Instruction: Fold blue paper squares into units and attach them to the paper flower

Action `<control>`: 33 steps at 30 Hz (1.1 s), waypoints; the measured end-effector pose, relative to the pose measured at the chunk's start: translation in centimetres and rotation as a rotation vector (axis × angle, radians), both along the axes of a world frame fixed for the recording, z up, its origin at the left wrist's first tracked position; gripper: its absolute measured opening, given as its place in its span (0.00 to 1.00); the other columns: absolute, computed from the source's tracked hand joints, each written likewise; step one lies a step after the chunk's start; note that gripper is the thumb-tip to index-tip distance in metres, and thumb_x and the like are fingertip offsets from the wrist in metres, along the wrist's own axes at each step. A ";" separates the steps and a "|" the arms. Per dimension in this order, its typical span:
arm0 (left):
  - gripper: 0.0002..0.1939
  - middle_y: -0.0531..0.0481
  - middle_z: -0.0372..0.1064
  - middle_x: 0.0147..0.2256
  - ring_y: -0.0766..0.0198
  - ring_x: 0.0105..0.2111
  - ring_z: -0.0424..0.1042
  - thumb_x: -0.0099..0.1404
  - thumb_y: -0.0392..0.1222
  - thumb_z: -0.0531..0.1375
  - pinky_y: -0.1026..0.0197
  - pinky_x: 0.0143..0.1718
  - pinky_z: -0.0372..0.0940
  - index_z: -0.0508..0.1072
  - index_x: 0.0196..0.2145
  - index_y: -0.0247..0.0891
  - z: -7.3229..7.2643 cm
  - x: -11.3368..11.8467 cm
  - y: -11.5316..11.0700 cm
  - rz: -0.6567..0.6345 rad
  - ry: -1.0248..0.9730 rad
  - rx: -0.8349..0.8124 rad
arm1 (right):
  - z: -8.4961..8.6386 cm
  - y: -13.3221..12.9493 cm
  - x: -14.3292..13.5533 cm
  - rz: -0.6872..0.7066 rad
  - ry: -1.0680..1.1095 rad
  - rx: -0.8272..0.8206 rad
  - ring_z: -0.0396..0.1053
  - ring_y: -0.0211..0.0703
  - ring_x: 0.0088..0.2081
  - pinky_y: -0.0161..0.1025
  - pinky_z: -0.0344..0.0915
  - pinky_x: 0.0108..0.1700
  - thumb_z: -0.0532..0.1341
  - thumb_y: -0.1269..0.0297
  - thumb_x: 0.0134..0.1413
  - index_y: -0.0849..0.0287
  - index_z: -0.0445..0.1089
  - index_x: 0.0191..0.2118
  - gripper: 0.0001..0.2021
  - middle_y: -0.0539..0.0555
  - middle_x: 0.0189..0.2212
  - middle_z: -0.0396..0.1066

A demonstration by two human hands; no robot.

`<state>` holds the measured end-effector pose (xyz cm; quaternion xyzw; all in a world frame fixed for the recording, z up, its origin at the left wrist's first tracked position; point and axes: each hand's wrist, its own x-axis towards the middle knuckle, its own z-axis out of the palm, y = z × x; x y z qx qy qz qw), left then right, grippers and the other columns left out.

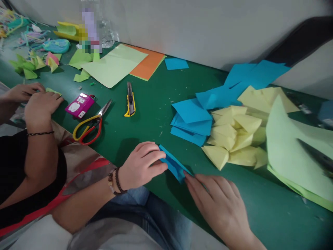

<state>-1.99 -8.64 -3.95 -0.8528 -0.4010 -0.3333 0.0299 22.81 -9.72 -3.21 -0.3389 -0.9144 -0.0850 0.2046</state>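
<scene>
Blue paper (173,166); two hands (145,165) (215,199) hold it

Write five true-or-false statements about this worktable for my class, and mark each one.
1. The left hand and right hand both hold one piece of folded blue paper. True.
2. The utility knife lies on the orange sheet. False: the knife lies on the green tabletop.
3. The scissors have yellow and red handles. True.
4. The pink box is closed inside a bag. False: the box sits uncovered.
5. The scissors' blades are wide open. False: they are together.
</scene>
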 end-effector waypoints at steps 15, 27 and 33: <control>0.07 0.50 0.76 0.45 0.61 0.56 0.69 0.67 0.29 0.53 0.49 0.64 0.56 0.67 0.37 0.38 -0.6 -0.2 0.5 -0.109 -0.122 -0.417 | 0.1 2.2 -0.7 0.017 -0.008 -0.039 0.71 0.44 0.38 0.40 0.65 0.38 0.58 0.73 0.60 0.63 0.65 0.57 0.19 0.59 0.46 0.75; 0.07 0.52 0.75 0.46 0.62 0.53 0.70 0.63 0.30 0.56 0.49 0.66 0.51 0.72 0.32 0.39 -0.3 -0.1 0.7 -0.217 -0.066 -0.428 | -1.0 3.0 0.0 0.263 0.005 -0.087 0.66 0.48 0.41 0.45 0.61 0.42 0.54 0.73 0.62 0.59 0.75 0.45 0.13 0.52 0.43 0.78; 0.14 0.47 0.68 0.57 0.59 0.55 0.67 0.71 0.34 0.52 0.51 0.61 0.60 0.71 0.51 0.35 -0.1 -0.2 1.1 -0.167 0.020 -0.424 | -1.2 3.3 0.3 0.325 0.015 -0.071 0.67 0.46 0.44 0.46 0.61 0.44 0.47 0.74 0.65 0.59 0.74 0.48 0.18 0.52 0.47 0.77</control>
